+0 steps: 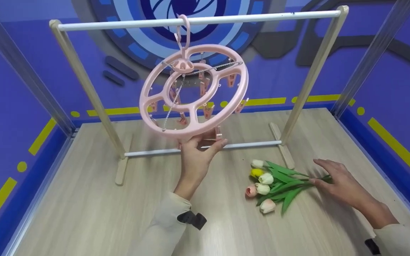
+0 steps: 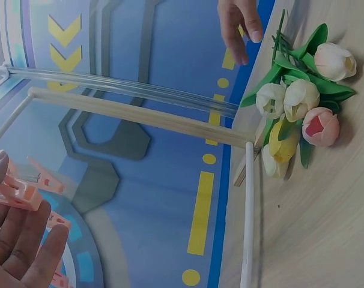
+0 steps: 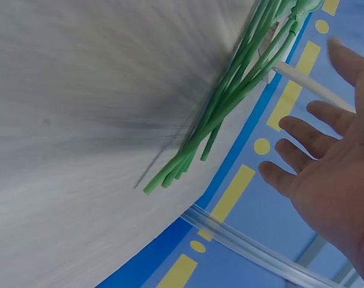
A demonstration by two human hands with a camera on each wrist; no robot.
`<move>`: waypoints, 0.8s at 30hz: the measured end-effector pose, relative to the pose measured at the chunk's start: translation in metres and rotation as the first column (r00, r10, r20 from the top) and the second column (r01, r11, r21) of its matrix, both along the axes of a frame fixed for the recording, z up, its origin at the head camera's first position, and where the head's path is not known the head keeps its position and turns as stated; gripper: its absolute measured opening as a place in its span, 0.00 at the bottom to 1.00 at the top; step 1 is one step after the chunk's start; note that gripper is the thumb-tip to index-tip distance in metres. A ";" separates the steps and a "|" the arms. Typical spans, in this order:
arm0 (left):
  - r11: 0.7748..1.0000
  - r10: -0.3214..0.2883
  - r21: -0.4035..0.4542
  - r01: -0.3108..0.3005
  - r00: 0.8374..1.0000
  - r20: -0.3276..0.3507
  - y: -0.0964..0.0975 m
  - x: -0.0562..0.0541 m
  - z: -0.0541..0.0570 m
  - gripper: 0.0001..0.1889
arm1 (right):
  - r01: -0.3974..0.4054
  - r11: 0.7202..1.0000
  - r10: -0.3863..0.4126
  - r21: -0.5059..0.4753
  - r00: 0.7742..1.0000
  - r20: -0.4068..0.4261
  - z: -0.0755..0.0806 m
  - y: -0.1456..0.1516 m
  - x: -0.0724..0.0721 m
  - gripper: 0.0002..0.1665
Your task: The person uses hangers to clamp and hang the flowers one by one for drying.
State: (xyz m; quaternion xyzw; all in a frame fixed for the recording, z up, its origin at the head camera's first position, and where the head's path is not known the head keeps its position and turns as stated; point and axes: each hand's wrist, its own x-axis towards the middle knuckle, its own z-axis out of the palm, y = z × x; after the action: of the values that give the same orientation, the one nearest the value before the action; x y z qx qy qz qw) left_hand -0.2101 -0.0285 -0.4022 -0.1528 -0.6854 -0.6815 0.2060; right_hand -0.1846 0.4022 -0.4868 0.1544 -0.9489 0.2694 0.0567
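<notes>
A round pink clip hanger (image 1: 193,117) hangs tilted by its hook from the white rail of a rack. At its near lower rim is my left hand (image 1: 196,160). In the left wrist view, that hand's thumb and fingers pinch a pink clothespin (image 2: 17,191). More clothespins dangle around the rings. On the table at right lies a bunch of tulips (image 1: 265,188) in white, yellow and pink, heads pointing left. My right hand (image 1: 343,185) hovers over their stems (image 3: 230,90) with fingers spread, and the right wrist view shows nothing in its palm.
The rack's wooden posts (image 1: 310,76) stand left and right of the hanger, joined low down by a white bar (image 1: 155,152). Blue printed walls (image 1: 386,92) enclose the wooden table (image 1: 94,213) at the back and both sides.
</notes>
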 end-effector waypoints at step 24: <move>0.990 -0.119 0.070 0.123 0.991 -0.057 -0.027 0.024 0.005 0.18 | -0.044 0.992 0.054 0.121 0.995 -0.079 -0.021 0.002 -0.012 0.07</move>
State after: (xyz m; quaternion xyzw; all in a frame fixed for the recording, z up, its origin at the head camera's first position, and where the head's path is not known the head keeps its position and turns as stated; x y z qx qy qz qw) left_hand -0.1858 -0.0553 -0.3975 -0.2044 -0.6438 -0.7131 0.1876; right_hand -0.1963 0.4045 -0.5081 0.1916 -0.9561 0.2068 0.0795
